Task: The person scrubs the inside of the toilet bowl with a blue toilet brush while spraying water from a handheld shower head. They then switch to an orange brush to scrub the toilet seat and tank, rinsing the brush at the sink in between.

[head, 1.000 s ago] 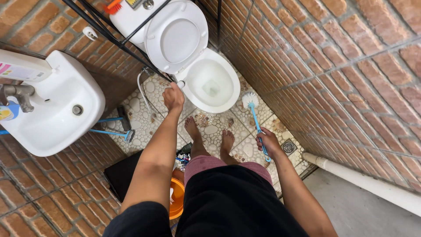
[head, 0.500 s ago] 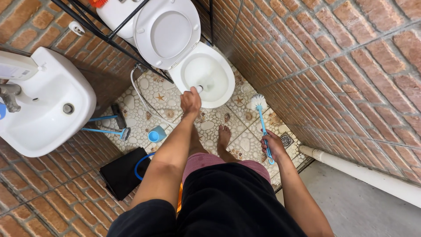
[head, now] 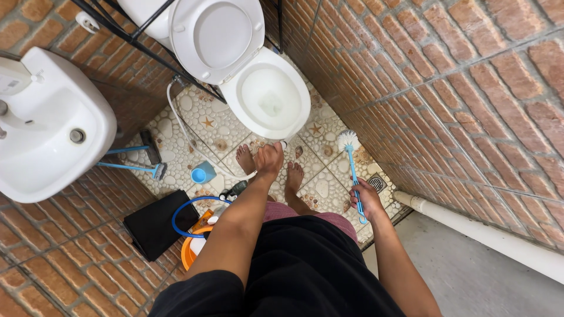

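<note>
Head view: blue-handled, white-bristled toilet brush [head: 351, 161]

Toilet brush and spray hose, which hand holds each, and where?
Right hand grips the blue toilet brush by its handle's lower end. Left hand holds the white hose at its nozzle.

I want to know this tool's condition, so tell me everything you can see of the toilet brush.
The toilet brush has a slim light-blue handle, plastic by the look of it, and a round head of white bristles. The right hand grips the lower end of the handle. The brush slants with its head away from the person, low over the pebble-patterned floor tiles, right of the toilet bowl. Whether the bristles touch the floor cannot be told.
</note>
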